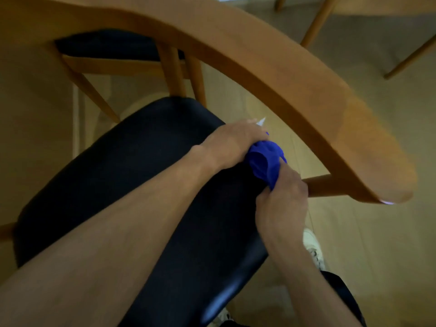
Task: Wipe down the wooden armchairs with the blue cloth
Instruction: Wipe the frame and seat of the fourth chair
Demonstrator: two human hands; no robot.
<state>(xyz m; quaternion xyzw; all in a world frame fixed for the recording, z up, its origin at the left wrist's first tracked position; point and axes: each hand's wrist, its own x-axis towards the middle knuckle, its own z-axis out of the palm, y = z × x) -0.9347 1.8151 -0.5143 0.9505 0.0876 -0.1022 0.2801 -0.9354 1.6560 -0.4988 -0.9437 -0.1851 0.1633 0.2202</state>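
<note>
A wooden armchair (271, 67) with a curved back-and-arm rail and a black padded seat (118, 180) fills the view. The bunched blue cloth (265, 162) sits at the seat's right edge, under the rail. My left hand (230, 147) grips the cloth's upper end, knuckles up. My right hand (283, 197) pinches the cloth's lower end, just beside a wooden support post (317, 185) that runs under the armrest. Something small and white (260, 121) shows past my left fingers; I cannot tell what it is.
A second wooden chair with a dark seat (111, 46) stands beyond, at upper left. Legs of other wooden furniture (316, 22) are at upper right. Pale wood floor (377, 232) lies around. My shoe (312, 246) is at the seat's right.
</note>
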